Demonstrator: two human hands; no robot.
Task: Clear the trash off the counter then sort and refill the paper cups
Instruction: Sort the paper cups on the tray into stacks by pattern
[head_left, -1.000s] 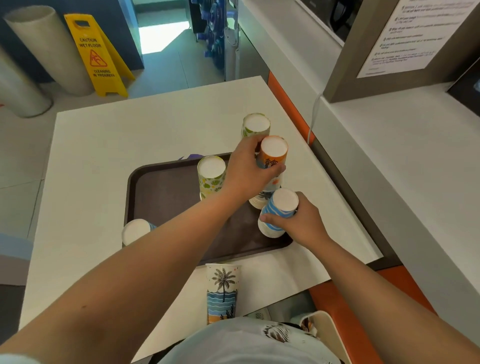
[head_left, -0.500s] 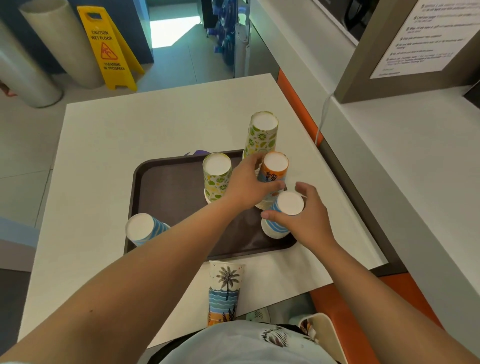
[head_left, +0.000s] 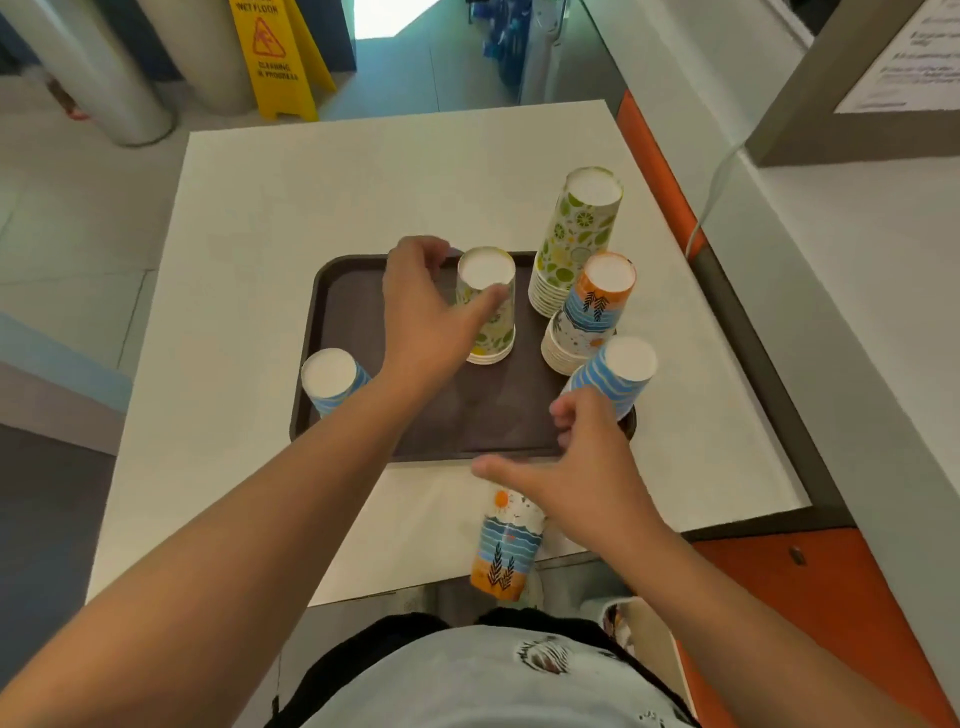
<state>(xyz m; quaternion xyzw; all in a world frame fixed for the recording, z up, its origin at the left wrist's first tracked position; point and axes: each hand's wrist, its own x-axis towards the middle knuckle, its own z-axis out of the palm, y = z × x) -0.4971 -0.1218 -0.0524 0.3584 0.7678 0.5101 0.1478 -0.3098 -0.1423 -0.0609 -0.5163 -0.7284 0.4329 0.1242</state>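
The beach-print cup (head_left: 506, 545) is partly covered on top by the right hand (head_left: 582, 467). The floor sign (head_left: 278, 57) is cut off by the top edge. The notice (head_left: 906, 62) is too blurred to be read.

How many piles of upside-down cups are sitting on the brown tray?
5: a blue striped one at the tray's left edge, a small green one in the left hand, then tall green, orange and blue striped along the right.
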